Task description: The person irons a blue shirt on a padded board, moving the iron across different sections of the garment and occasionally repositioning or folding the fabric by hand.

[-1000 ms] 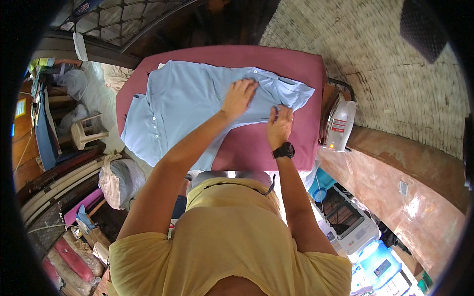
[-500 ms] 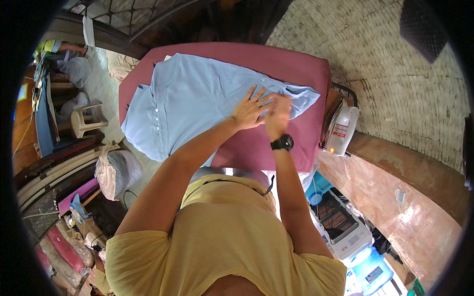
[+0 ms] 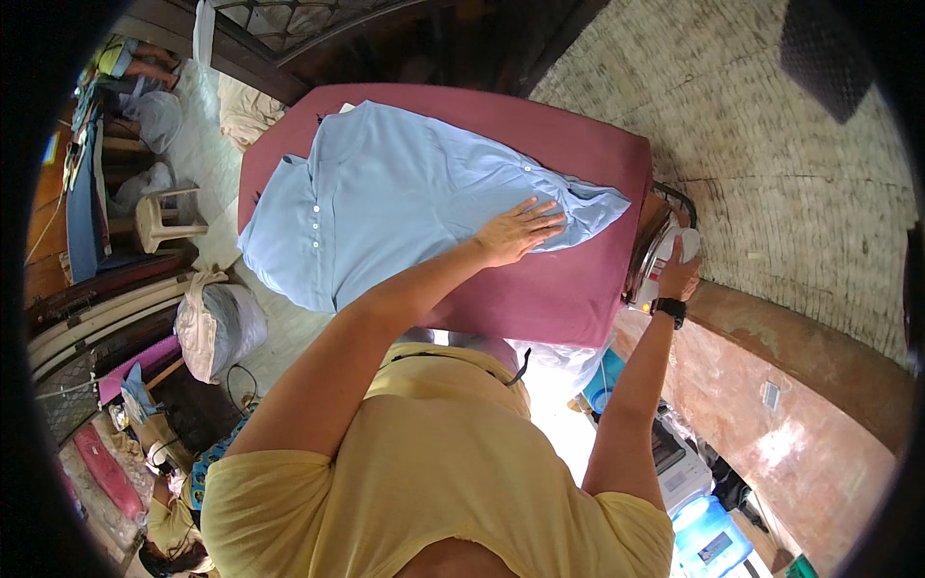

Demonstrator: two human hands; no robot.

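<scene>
A light blue button-up shirt (image 3: 395, 202) lies spread over the maroon padded ironing board (image 3: 540, 308), its sleeve and cuff reaching toward the right end. My left hand (image 3: 523, 233) rests flat on the sleeve, fingers stretched out and slightly apart. The cloth beyond those fingers is creased near the cuff. At the board's right end stands a white clothes iron (image 3: 663, 252) with a small orange light, tilted up on a rest. My right hand (image 3: 680, 276), with a black watch at the wrist, has its fingers round the iron's handle; the grip is partly hidden.
A stone ledge (image 3: 809, 356) and woven wall run along the right. Below stand a white appliance (image 3: 679, 467) and a blue water jug (image 3: 711, 535). On the left are a plastic stool (image 3: 164, 220) and a stuffed bag (image 3: 220, 328). Other people (image 3: 173, 525) show at the left rim.
My right hand has left the sleeve and moved right to the iron. My left hand stays on the sleeve, and the view has shifted slightly.
</scene>
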